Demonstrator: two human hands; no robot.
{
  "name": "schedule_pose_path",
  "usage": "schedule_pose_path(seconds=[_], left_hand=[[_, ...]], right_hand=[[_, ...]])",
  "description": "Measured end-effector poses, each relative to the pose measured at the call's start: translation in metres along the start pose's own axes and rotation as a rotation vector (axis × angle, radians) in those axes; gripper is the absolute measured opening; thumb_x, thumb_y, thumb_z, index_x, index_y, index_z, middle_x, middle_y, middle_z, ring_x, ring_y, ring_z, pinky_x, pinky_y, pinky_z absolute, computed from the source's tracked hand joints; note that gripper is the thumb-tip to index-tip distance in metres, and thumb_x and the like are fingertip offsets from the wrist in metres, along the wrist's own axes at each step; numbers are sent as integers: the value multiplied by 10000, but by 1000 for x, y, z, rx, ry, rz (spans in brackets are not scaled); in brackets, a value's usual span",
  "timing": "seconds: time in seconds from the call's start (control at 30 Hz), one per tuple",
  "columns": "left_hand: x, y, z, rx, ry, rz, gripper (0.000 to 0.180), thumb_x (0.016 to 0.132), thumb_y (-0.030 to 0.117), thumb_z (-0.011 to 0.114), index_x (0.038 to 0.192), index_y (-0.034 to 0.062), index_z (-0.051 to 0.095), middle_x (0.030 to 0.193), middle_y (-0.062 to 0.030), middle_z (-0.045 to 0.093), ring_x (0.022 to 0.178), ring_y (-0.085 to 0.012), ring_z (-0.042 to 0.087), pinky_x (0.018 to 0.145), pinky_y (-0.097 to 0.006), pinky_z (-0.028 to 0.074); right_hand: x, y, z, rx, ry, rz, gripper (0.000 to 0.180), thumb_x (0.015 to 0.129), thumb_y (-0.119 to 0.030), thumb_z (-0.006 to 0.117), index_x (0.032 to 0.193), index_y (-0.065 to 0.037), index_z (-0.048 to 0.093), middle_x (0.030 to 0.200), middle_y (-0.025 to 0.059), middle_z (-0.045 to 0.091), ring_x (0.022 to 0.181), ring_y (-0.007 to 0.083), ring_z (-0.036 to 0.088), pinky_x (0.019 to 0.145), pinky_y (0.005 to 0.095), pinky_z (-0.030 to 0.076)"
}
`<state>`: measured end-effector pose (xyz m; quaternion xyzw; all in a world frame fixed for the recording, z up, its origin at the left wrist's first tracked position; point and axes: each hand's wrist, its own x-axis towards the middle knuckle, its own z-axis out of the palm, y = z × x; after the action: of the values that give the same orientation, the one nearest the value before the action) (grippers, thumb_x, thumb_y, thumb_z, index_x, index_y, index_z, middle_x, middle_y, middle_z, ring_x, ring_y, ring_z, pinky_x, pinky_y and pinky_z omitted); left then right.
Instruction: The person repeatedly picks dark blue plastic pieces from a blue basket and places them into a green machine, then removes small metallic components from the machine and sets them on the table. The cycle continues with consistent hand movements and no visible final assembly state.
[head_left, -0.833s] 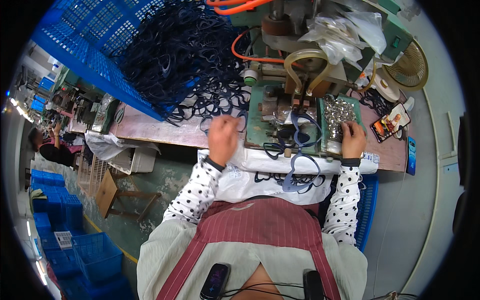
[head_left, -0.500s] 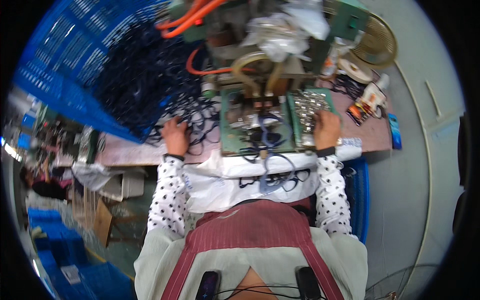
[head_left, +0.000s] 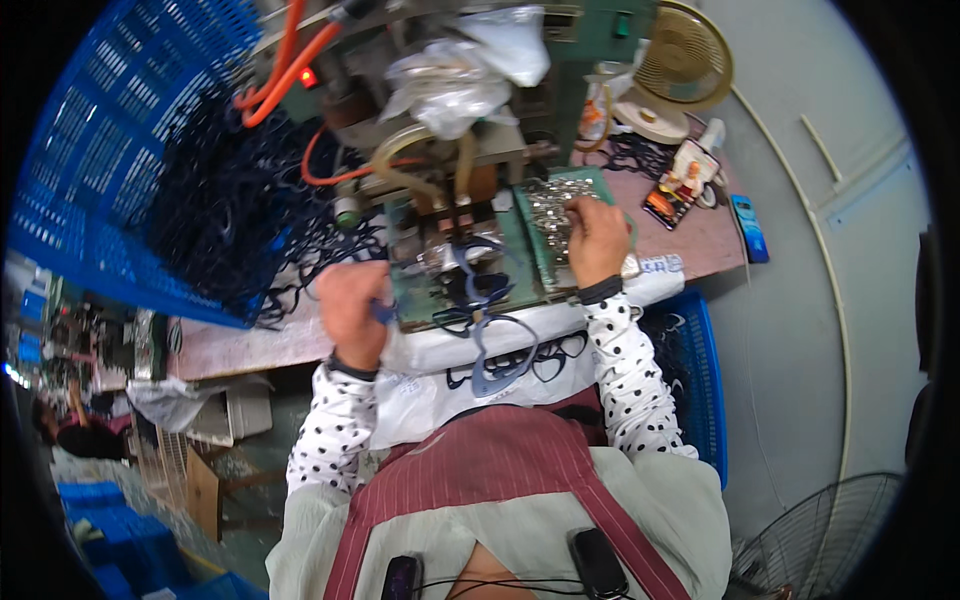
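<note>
My left hand point(head_left: 352, 312), blurred, is closed at the table's front edge, left of the machine. A bit of a blue plastic eyeglass frame part point(head_left: 384, 311) shows at its fingers; the rest is hidden. Over a green tray point(head_left: 606, 186) of small shiny metal parts point(head_left: 556, 212), my right hand point(head_left: 598, 240) has its fingertips pinched together; what is between them is too small to make out. Between my hands, blue eyeglass frames point(head_left: 492, 384) hang at the front of the green press machine point(head_left: 418, 308), overlapping one another.
A blue basket point(head_left: 60, 200) tips toward the table, spilling dark eyeglass frame parts point(head_left: 215, 195). Orange hoses point(head_left: 290, 75) and plastic bags point(head_left: 450, 85) hang on the machine. A fan point(head_left: 685, 55), an orange packet point(head_left: 680, 185) and a blue box point(head_left: 750, 230) are at right. Another blue basket point(head_left: 708, 400) stands below.
My left hand has come off the loose dark parts toward me, now closed with a blue part. My right hand has lifted slightly with fingertips together. The whole view has shifted.
</note>
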<state>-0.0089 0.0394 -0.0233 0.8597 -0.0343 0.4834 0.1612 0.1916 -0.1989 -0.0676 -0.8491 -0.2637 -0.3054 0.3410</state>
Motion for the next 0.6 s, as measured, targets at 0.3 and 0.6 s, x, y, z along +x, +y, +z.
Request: schedule_pose_path(seconds=[0.3, 0.6], left_hand=[[22, 60, 25, -215, -143, 366, 297, 746, 100, 669, 1043, 104, 679, 997, -39, 683, 907, -202, 651, 898, -392, 455], [22, 66, 12, -336, -158, 412, 273, 744, 85, 665, 1013, 33, 660, 967, -84, 679, 798, -211, 642, 769, -362, 497]], right_hand=[[17, 6, -4, 37, 13, 59, 129, 782, -39, 699, 897, -98, 710, 793, 69, 675, 739, 227, 616, 674, 339, 476], [13, -79, -20, 779, -260, 283, 169, 743, -53, 703, 910, -62, 727, 819, 39, 673, 606, 98, 509, 565, 242, 430]])
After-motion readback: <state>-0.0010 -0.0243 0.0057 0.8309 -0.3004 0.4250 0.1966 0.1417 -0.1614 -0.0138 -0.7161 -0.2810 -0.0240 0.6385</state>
